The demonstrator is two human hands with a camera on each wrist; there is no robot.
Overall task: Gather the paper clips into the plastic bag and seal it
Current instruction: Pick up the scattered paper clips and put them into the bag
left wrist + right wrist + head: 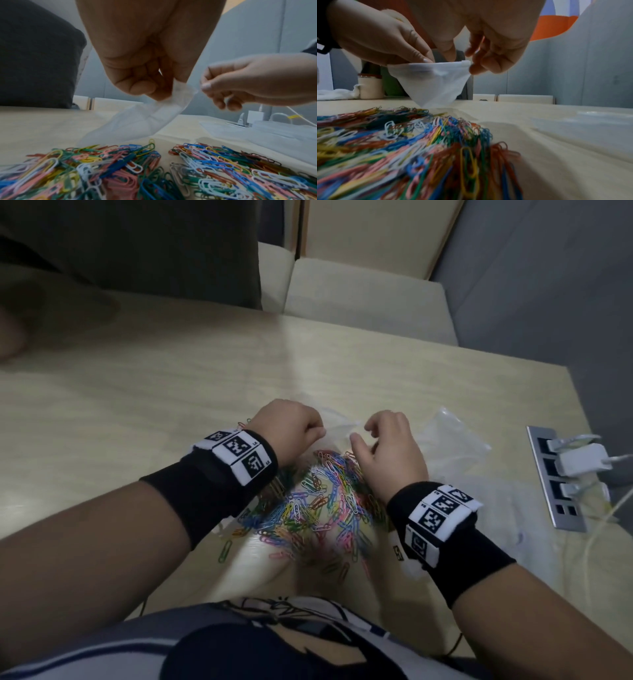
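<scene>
Several coloured paper clips [325, 508] lie in a loose heap on the table, just below both hands. A small clear plastic bag [337, 428] hangs above the heap's far edge, its lower tip near the table. My left hand [320, 433] pinches the left part of the bag's rim [412, 65] between thumb and fingers. My right hand [359, 433] has curled fingers and pinches the rim's right corner [465, 62]. The bag [145, 121] looks empty. The clips [154, 169] fill the foreground of both wrist views.
More clear plastic bags [452, 440] lie crumpled to the right of the hands. A power socket strip [555, 477] with white chargers and cables sits near the table's right edge. A white cup [370, 86] stands far off on the table. A chair is beyond the far edge.
</scene>
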